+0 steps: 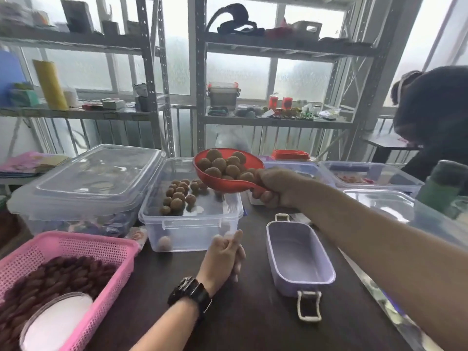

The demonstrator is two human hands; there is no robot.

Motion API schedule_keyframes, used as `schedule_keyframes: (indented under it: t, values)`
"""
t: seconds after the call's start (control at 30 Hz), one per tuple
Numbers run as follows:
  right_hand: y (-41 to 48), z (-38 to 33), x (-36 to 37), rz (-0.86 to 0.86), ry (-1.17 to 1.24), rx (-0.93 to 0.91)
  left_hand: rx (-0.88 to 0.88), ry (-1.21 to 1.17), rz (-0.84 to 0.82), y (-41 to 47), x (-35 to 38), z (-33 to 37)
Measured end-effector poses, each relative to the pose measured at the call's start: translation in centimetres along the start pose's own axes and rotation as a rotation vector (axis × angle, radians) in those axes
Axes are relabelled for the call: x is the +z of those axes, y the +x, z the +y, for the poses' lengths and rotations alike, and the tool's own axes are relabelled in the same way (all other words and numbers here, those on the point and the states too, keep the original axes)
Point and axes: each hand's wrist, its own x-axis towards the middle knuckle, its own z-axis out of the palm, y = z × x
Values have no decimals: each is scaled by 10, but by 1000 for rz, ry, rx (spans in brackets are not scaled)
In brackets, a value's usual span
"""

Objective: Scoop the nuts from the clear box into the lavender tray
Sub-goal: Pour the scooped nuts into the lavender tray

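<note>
Your left forearm, with its black wristwatch [190, 294], comes up from six o'clock, and your left hand [224, 254] rests loosely curled on the dark brown tabletop [253, 325], clasping nothing, just in front of the clear plastic box [190, 219]. At eight o'clock sits a pink perforated plastic basket [101, 252] filled with dark reddish-brown pieces, a round white-topped container [55, 323] lying on them. Your right arm reaches in from four o'clock, and your right hand [278, 187] is clenched around the handle of a red plastic scoop [228, 182], held in the air above the box's far right corner. Round brown nuts [222, 164] are heaped in the scoop's bowl. More of the same nuts lie in a cluster on the box floor toward its left and far side; one paler ball shows through the front wall near the bottom. Your lavender rectangular tray [300, 257] with white wire latches at both ends lies at four o'clock from the box, near it but apart, and its inside is bare. At ten o'clock stands a larger clear lidded bin [86, 181], touching the box's left side. Further clear containers [369, 173] line the far right. At two o'clock another person in dark clothing [435, 115] bends over.
</note>
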Motion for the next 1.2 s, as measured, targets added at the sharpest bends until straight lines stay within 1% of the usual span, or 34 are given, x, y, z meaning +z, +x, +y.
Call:
schedule_keyframes:
  t: [0.07, 0.17, 0.23, 0.3, 0.37, 0.47, 0.67, 0.77, 0.93, 1.1, 1.2]
  values:
    - [-12, 4, -7, -9, 6, 5, 8, 70, 44, 1, 22, 2]
    - [-27, 10, -16, -10, 1, 21, 16, 342, 53, 0, 49, 3]
    - [-35, 15, -21, 0, -19, 22, 49, 501, 88, 1, 59, 2]
    - [-43, 19, -27, 12, -43, 11, 75, 587, 112, 2, 65, 2]
    - [-51, 21, -33, 24, -60, 6, 75, 604, 106, 2, 69, 2]
    - [-61, 25, -42, 40, -60, 4, 95, 545, 126, 6, 68, 0]
    - [-73, 38, -60, 100, -55, 4, 207, 311, 194, 10, 56, -4]
    - [-75, 47, -70, 119, -63, 29, 205, 227, 232, 12, 52, -7]
    - [-77, 69, -84, 253, -82, 51, 231, 218, 211, 13, 52, -9]
    - [-80, 92, -93, 384, -161, 51, 175, 75, 162, 8, 52, -10]
    - [-81, 103, -95, 458, -225, 38, 170, 36, 153, 5, 53, -7]
